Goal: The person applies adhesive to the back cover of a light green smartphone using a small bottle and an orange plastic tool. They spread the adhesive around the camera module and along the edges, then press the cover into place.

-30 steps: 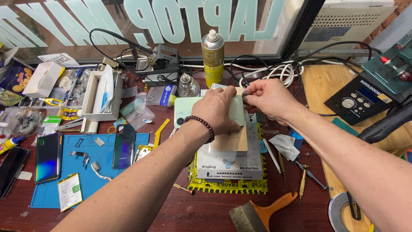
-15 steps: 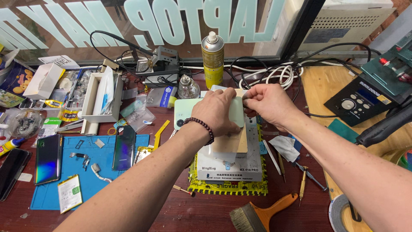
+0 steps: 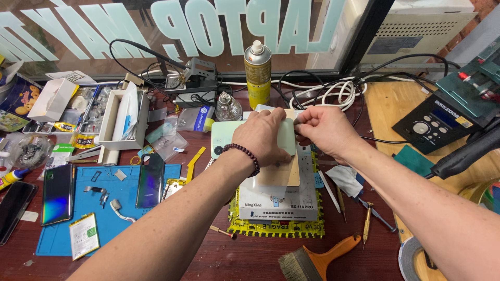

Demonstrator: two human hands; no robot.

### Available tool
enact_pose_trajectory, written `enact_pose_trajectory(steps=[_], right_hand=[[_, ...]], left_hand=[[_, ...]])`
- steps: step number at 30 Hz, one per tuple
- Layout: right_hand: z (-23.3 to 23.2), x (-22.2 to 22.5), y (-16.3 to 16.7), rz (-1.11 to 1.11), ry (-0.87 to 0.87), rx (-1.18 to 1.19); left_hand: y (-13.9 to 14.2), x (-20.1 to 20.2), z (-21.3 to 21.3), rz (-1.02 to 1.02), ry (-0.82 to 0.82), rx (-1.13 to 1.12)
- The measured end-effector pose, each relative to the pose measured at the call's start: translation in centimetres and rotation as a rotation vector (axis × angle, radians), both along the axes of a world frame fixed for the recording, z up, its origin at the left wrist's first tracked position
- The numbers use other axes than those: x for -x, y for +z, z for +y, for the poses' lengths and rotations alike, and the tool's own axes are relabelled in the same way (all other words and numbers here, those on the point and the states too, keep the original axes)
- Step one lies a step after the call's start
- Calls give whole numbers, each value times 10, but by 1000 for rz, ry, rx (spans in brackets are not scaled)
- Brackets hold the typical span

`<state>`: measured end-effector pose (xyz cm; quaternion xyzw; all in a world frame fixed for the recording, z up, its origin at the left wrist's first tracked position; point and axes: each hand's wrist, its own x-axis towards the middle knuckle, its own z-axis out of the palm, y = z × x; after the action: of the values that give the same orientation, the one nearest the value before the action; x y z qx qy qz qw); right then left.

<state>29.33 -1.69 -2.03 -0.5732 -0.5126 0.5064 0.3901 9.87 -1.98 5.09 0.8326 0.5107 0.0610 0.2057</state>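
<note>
Both hands work a mint-green phone [image 3: 229,139] lying on a small heating pad [image 3: 278,203] at bench centre.

Left hand [image 3: 268,136] lies flat, pressing the phone down; right hand [image 3: 323,127], at 3 o'clock of it, pinches the right edge. The phone looks light, stiff, smooth-backed and likely fragile: best gripped by its edges.

**Bench layout around the phone**

The phone [image 3: 229,136] lies on a pad [image 3: 281,174] atop the heating plate [image 3: 278,203], mid-bench. The left hand [image 3: 268,136] rests on it; the right hand [image 3: 324,129] touches its right edge. Behind stands a spray can [image 3: 258,73] (a glass bottle [image 3: 228,108] just left). The mat [image 3: 104,208] lies left, a brush [image 3: 317,255] in front.
</note>
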Motion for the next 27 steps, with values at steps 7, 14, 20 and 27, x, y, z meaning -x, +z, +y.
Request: enact_pose_trajectory(steps=[7,14,20,27], right_hand=[[-2,-1,-4,2,-9,-6],[-6,1,-1,-13,-5,1],[-10,2,3,-40,-12,16],[-13,3,5,-34,-9,17]], left_hand=[[-1,0,-1,-8,-2,-8],[0,0,0,2,5,13],[-2,0,0,4,1,1],[-4,0,1,2,-12,-11]])
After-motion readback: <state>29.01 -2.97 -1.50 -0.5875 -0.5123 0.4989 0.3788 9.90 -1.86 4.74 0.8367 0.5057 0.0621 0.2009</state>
